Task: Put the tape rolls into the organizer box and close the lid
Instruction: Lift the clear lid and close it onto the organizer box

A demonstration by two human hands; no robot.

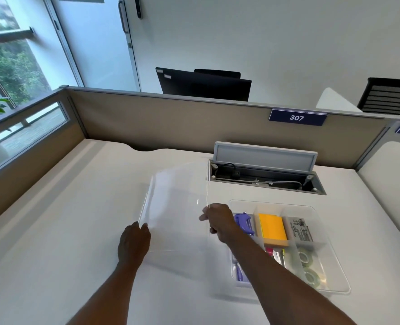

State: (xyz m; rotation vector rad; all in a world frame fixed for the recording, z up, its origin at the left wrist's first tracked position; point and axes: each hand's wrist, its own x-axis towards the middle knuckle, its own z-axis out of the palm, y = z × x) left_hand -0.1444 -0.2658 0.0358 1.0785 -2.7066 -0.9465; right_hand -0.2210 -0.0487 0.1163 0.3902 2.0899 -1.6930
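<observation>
A clear plastic lid (177, 202) is held tilted above the white desk, left of the organizer box (335, 275). My left hand (133, 242) grips the lid's near left corner, and my right hand (220, 220) grips its right edge. The clear box sits open at the right. Two tape rolls (308, 266) lie in its near right compartment. Other compartments hold a purple tool (243, 221), a yellow pad (272, 228), a printed packet (299, 229) and some pens, partly hidden by my right forearm.
An open cable tray (264, 177) with its grey flap raised is sunk into the desk behind the box. A beige partition (170, 120) with a "307" sign (297, 117) borders the desk at the back and left. A dark monitor stands beyond it.
</observation>
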